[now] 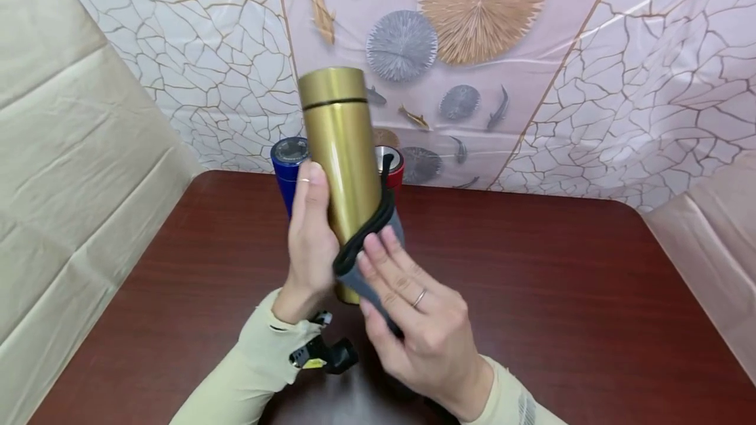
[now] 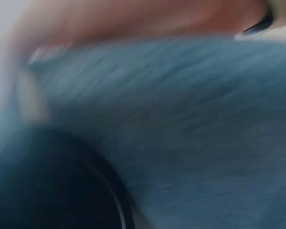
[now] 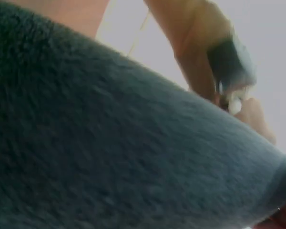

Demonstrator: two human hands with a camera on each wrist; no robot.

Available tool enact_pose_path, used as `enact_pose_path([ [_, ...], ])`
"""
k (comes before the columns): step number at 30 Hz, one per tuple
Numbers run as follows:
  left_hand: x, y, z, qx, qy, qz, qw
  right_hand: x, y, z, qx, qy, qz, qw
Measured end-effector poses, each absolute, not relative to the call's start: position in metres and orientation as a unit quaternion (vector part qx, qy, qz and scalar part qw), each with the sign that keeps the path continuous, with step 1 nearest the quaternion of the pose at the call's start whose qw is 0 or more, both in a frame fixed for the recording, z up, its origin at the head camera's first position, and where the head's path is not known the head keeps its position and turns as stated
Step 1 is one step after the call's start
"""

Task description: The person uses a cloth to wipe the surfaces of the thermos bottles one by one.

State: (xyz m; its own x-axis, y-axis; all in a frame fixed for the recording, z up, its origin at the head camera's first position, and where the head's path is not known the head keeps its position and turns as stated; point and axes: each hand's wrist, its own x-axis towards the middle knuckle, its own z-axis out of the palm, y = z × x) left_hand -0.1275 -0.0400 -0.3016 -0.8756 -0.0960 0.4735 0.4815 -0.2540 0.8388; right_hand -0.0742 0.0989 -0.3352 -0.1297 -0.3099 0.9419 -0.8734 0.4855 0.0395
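Note:
A gold vacuum flask (image 1: 342, 149) with a gold lid is raised over the table, leaning slightly to the left. My left hand (image 1: 310, 241) grips its left side, thumb up along the body. My right hand (image 1: 422, 320) holds a grey cloth (image 1: 361, 284) with a thick black edge against the flask's lower right side, fingers over it and thumb below. Blurred grey cloth (image 2: 190, 119) fills much of the left wrist view, beside a dark round shape (image 2: 52, 181). In the right wrist view the cloth (image 3: 133, 133) covers most of the frame.
Behind the gold flask stand a blue flask (image 1: 286, 176) on the left and a red flask (image 1: 395, 174) on the right, both partly hidden. The dark red-brown table (image 1: 561, 281) ends at a patterned backdrop (image 1: 236, 71). A beige cloth wall (image 1: 77, 215) borders its left side.

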Motion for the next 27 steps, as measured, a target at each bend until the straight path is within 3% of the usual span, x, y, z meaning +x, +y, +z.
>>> enact_pose_path([
  [6,-0.134,-0.053,-0.295,-0.13,-0.575,-0.777,0.221,-0.066,0.098,-0.332,0.454,-0.706,0.264,0.475],
  [11,-0.138,-0.051,-0.296,-0.155,-0.571,-0.787,0.176,-0.066,0.111,-0.321,0.443,-0.722,0.31,0.432],
  [19,-0.135,-0.047,-0.3,-0.186,-0.668,-0.71,0.121,-0.075,0.148,-0.306,0.221,-0.748,0.428,0.456],
  [23,-0.131,-0.042,-0.303,-0.232,-0.704,-0.656,0.142,-0.078,0.161,-0.298,0.102,-0.725,0.479,0.484],
  [27,-0.125,-0.034,-0.307,-0.261,-0.748,-0.585,0.174,-0.082,0.164,-0.294,0.06,-0.643,0.538,0.542],
])
